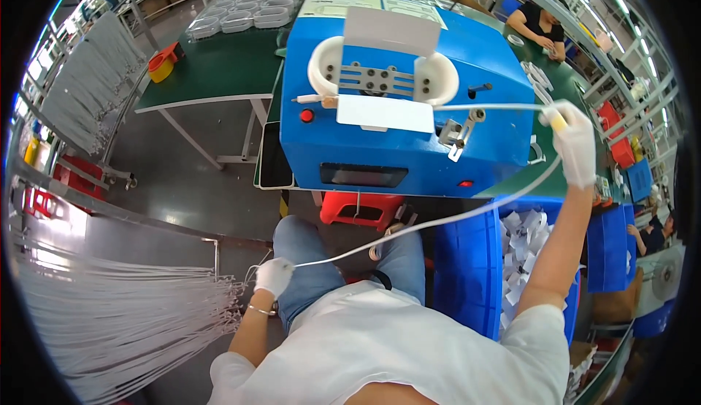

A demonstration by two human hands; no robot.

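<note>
A white cable (438, 220) runs between my two white-gloved hands. At the lower left, near my thigh, my left hand (274, 277) is closed around one stretch of it. My right hand (573, 142), raised at the right of the blue machine (307, 160), grips the cable where it bends back. From there a straight length goes left to the machine and passes behind a white plate (385, 115). Two white curved formers (440, 78) stand on a slotted metal bracket (376, 80). A cable end with a connector (308, 99) sticks out left of the plate.
A bundle of white cables (131, 317) hangs at my left. At my right stands a blue bin (467, 281) with white paper scraps. Clear plastic trays (252, 11) and a yellow-orange tape roll (162, 68) lie on the green table (212, 76). Other people work beyond.
</note>
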